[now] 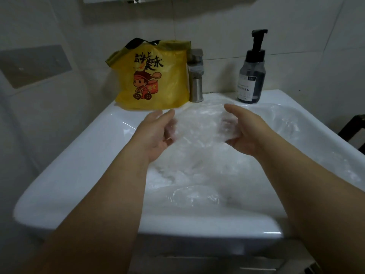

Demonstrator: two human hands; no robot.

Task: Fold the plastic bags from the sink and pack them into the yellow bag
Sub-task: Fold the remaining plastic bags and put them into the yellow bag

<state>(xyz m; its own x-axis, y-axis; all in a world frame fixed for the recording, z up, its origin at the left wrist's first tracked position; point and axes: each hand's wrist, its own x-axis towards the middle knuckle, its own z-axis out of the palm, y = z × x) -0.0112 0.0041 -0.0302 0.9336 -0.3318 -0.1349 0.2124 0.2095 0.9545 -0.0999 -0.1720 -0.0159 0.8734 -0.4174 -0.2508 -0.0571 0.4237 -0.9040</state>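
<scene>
A clear plastic bag (199, 125) is held up above the white sink (79, 161) between both hands. My left hand (156, 133) holds its left edge, fingers lightly curled round the film. My right hand (243, 131) grips its right edge, thumb on top. More clear plastic bags (195, 196) lie crumpled in the sink basin below and to the right. The yellow bag (154, 76), printed with a cartoon figure and black characters, stands upright on the sink's back left ledge, beyond my left hand.
A steel tap (195, 76) stands right of the yellow bag. A dark pump bottle (251, 72) sits on the back right ledge. Tiled wall rises behind. A dark object (353, 127) shows at the right edge.
</scene>
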